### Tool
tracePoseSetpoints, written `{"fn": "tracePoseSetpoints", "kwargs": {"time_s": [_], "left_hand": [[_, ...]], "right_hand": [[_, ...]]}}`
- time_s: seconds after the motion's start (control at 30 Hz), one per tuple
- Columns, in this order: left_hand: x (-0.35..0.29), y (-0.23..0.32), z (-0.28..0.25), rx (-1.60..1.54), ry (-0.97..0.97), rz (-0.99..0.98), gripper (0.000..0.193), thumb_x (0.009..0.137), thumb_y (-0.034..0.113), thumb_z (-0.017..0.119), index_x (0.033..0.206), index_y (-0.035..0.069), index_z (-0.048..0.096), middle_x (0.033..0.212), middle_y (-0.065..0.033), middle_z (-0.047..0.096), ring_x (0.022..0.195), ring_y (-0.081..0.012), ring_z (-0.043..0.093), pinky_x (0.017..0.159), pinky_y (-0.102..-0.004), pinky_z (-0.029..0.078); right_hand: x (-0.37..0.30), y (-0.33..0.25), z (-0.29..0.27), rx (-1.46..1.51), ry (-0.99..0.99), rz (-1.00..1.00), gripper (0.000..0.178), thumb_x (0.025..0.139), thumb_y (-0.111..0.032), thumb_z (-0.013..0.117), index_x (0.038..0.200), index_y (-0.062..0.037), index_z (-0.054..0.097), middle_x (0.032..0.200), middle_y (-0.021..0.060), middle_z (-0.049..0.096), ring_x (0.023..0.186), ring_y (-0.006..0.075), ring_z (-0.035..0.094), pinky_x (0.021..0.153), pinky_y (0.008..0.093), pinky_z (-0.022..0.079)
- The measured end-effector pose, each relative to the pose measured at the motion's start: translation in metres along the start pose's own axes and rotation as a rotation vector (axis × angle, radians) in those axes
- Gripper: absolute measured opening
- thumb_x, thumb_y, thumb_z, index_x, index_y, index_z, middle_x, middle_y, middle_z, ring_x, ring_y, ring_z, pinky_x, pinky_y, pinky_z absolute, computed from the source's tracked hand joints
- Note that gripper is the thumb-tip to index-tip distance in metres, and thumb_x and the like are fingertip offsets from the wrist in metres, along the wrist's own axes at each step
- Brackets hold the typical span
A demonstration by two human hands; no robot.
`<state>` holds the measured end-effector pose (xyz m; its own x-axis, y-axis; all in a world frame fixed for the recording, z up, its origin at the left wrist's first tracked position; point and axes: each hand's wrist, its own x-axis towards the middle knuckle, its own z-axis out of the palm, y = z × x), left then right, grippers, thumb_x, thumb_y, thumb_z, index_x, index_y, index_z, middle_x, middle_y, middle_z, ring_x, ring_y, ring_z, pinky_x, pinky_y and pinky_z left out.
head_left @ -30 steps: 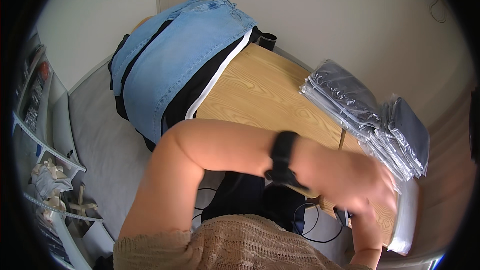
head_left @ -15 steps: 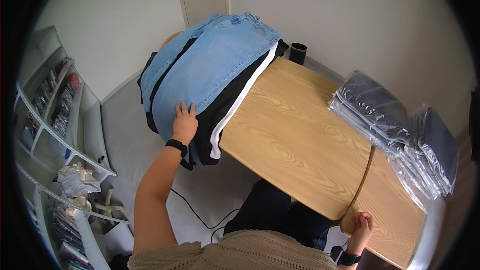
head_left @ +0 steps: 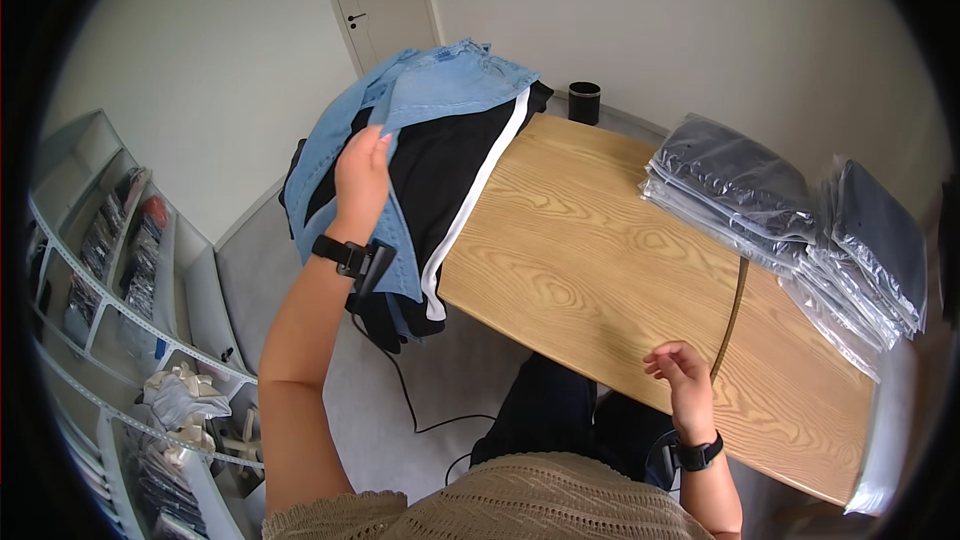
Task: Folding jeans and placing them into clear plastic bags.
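Observation:
Light-blue jeans lie on black trousers with a white side stripe, all draped over the table's left end. My left hand is closed on the jeans, and one pale blue leg hangs folded below it. My right hand hovers over the near edge of the wooden table with its fingers loosely bent and apart, holding nothing. Beside it a dark cord or strip runs across the tabletop.
Dark garments in clear plastic bags are stacked at the table's far right, with a second bagged pile beside them. Grey shelves with packed clothes stand on the left. A black bin stands behind the table; a black cable lies on the floor.
My left hand, flat on the jeans before, has closed on them and moved up and away, folding the leg and baring more black cloth. My right hand has risen and moved left.

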<state>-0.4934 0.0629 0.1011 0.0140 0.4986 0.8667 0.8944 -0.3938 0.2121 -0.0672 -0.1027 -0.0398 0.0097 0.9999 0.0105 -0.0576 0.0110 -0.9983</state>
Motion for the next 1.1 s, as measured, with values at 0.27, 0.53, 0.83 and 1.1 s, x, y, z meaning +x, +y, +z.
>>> {"fn": "tracePoseSetpoints", "kwargs": {"time_s": [0.27, 0.53, 0.83, 1.1], "left_hand": [[-0.056, 0.191, 0.000, -0.645, -0.621, 0.368, 0.024, 0.082, 0.005, 0.060, 0.105, -0.002, 0.059, 0.098, -0.0168, 0.063, 0.087, -0.0329, 0.061, 0.075, -0.0375, 0.049], [-0.084, 0.180, 0.016, -0.983, -1.544, 0.089, 0.032, 0.094, 0.021, 0.056, 0.118, 0.000, 0.058, 0.113, -0.0124, 0.065, 0.106, -0.0211, 0.061, 0.092, -0.0315, 0.047], [-0.014, -0.003, 0.115, -0.211, -0.485, -0.274, 0.054, 0.081, 0.024, 0.067, 0.125, -0.001, 0.048, 0.116, -0.0209, 0.058, 0.112, -0.0348, 0.054, 0.096, -0.0407, 0.042], [-0.031, -0.110, 0.131, 0.447, -0.692, -0.754, 0.069, 0.081, 0.026, 0.065, 0.137, 0.001, 0.033, 0.130, -0.0221, 0.049, 0.119, -0.0375, 0.048, 0.099, -0.0463, 0.040]], "right_hand": [[0.025, -0.008, 0.078, 0.553, -0.372, 0.168, 0.060, 0.095, -0.056, 0.037, 0.126, -0.0061, 0.047, 0.114, 0.0081, 0.059, 0.088, 0.0150, 0.059, 0.075, 0.0278, 0.048], [0.038, 0.026, 0.045, 0.684, -0.286, 0.525, 0.029, 0.094, -0.015, 0.049, 0.118, 0.0011, 0.053, 0.110, 0.0147, 0.062, 0.096, 0.0228, 0.062, 0.088, 0.0364, 0.049], [0.032, 0.048, 0.047, 0.399, -0.180, 0.482, 0.036, 0.094, -0.007, 0.050, 0.128, 0.0051, 0.048, 0.122, 0.0110, 0.059, 0.108, 0.0201, 0.056, 0.097, 0.0317, 0.042], [0.027, 0.042, 0.046, 0.323, -0.171, 0.525, 0.038, 0.094, -0.007, 0.051, 0.129, 0.0054, 0.047, 0.124, 0.0129, 0.058, 0.109, 0.0206, 0.056, 0.097, 0.0312, 0.041]]}}
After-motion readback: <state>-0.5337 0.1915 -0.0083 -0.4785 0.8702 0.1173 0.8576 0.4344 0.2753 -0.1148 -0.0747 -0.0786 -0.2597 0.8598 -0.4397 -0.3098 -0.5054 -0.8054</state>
